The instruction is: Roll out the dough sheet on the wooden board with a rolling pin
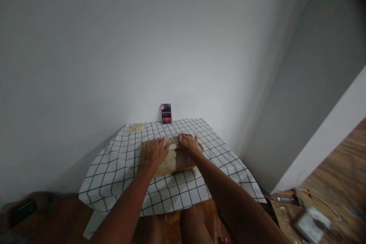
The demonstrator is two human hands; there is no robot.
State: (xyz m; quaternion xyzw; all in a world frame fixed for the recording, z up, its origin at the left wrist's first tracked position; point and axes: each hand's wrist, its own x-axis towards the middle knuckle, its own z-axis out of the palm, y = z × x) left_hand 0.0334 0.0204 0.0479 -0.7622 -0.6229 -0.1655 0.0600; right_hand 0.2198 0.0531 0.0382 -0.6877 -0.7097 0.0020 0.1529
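Both my hands lie flat on a pale wooden rolling pin [174, 146] that crosses a wooden board [183, 164]. My left hand [155, 151] presses its left end with the fingers stretched forward. My right hand [189, 143] covers its right end, fingers spread. Light dough [170, 162] lies on the board under and in front of the pin. The board rests on a small table covered by a white cloth with a black grid [114, 171].
A small dark box [166, 113] stands against the white wall at the table's far edge. A patch of flour or dough [136, 128] sits at the cloth's far left. Cardboard, a cable and a white device [310, 223] lie on the wooden floor at the right.
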